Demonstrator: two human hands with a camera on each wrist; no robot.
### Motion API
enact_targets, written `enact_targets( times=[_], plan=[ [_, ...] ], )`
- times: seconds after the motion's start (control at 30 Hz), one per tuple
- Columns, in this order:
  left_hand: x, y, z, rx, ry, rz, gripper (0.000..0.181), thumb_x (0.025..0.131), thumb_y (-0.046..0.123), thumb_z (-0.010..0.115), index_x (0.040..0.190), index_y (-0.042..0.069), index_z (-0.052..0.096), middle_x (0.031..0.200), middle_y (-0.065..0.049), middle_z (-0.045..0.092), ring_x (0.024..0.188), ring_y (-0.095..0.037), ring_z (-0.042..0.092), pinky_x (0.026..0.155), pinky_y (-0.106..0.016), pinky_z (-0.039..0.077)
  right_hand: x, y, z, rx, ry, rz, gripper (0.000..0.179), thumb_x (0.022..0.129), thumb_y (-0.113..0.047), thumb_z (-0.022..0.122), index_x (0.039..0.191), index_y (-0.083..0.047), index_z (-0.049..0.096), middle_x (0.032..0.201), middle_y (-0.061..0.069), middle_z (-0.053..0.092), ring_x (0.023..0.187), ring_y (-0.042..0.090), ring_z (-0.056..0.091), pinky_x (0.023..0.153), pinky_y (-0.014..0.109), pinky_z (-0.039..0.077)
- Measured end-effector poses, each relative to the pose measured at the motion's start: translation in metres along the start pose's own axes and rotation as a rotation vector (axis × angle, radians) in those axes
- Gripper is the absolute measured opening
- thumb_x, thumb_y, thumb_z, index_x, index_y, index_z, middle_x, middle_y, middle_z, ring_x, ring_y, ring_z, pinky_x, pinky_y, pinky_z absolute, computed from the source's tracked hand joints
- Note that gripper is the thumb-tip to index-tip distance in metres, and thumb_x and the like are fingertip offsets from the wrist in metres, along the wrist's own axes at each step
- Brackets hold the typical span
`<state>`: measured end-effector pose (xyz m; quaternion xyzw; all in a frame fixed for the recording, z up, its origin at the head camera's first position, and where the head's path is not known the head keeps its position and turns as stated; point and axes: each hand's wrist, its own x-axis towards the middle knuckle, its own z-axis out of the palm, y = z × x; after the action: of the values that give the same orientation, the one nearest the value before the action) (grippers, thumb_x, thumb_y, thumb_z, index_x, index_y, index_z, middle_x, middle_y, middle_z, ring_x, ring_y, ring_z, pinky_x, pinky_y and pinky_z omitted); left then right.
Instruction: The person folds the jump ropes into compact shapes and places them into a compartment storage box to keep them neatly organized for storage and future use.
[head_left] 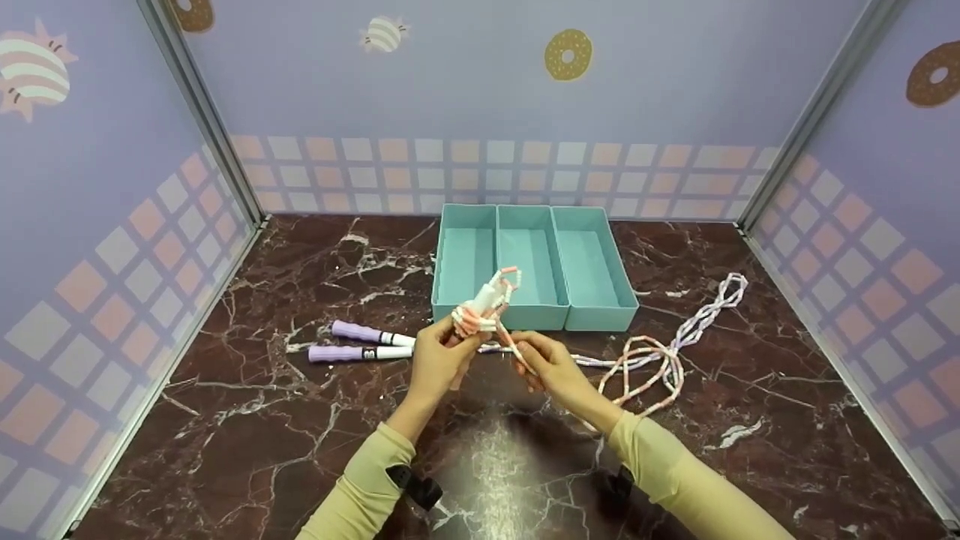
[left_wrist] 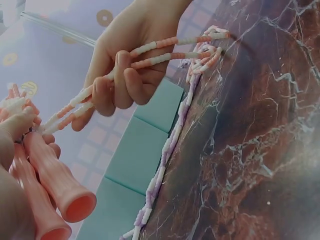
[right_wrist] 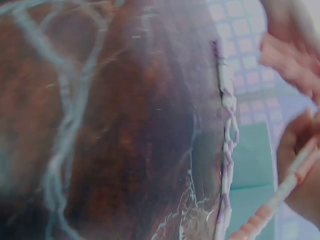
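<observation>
My left hand grips a pink-and-white beaded jump rope by its two pink handles, which lie side by side. Beaded cord is wound round the upper part of these handles in a bundle, and a small loop sticks up past their white ends. To the right, my right hand holds two strands of the same cord between curled fingers. The strands run from the bundle through that hand, and their loose loops lie on the table at the right.
A second jump rope, with lilac handles, lies across the marble-patterned table behind my hands. Its white-and-lilac cord stretches to the right. Beyond stands a teal box with three compartments. Patterned panels enclose the back and sides.
</observation>
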<state>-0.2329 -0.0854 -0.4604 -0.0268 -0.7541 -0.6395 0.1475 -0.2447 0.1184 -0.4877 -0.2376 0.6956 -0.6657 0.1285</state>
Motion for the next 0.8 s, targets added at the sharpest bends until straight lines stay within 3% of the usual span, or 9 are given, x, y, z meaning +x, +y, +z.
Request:
enact_targets(
  times=[0.17, 0.33, 0.57, 0.8],
  plan=[
    [0.008, 0.005, -0.007, -0.067, 0.062, -0.011, 0.02, 0.081, 0.008, 0.08, 0.088, -0.007, 0.068, 0.051, 0.004, 0.044, 0.04, -0.003, 0.039, 0.038, -0.016, 0.031, -0.01, -0.007, 0.013, -0.469, 0.113, -0.163, 0.024, 0.102, -0.024, 0.054, 0.104, -0.006, 0.07, 0.069, 0.004, 0.058, 0.048, 0.001, 0.044, 0.044, 0.019, 0.041],
    [0.011, 0.008, -0.014, -0.082, 0.079, 0.002, 0.021, 0.08, 0.013, 0.082, 0.092, 0.0, 0.071, 0.047, 0.006, 0.044, 0.036, -0.003, 0.038, 0.035, -0.017, 0.031, -0.02, -0.013, 0.018, -0.717, 0.185, -0.271, 0.016, 0.1, -0.016, 0.058, 0.1, -0.008, 0.071, 0.062, 0.0, 0.057, 0.054, -0.002, 0.04, 0.05, 0.017, 0.036],
    [0.012, 0.011, -0.015, -0.03, 0.107, 0.045, 0.024, 0.079, 0.018, 0.083, 0.095, 0.004, 0.073, 0.047, 0.007, 0.045, 0.036, -0.002, 0.038, 0.034, -0.018, 0.031, -0.027, -0.02, 0.019, -0.812, 0.256, -0.245, 0.01, 0.104, -0.016, 0.047, 0.106, -0.009, 0.053, 0.062, -0.001, 0.061, 0.054, 0.0, 0.044, 0.053, 0.019, 0.038],
    [0.014, 0.012, -0.014, 0.012, 0.124, 0.057, 0.025, 0.078, 0.021, 0.084, 0.096, 0.006, 0.074, 0.048, 0.007, 0.045, 0.037, -0.002, 0.038, 0.035, -0.018, 0.031, -0.028, -0.026, 0.019, -0.856, 0.249, -0.274, 0.01, 0.1, -0.014, 0.057, 0.094, -0.007, 0.061, 0.076, -0.004, 0.056, 0.067, 0.004, 0.045, 0.06, 0.022, 0.042]
  ],
)
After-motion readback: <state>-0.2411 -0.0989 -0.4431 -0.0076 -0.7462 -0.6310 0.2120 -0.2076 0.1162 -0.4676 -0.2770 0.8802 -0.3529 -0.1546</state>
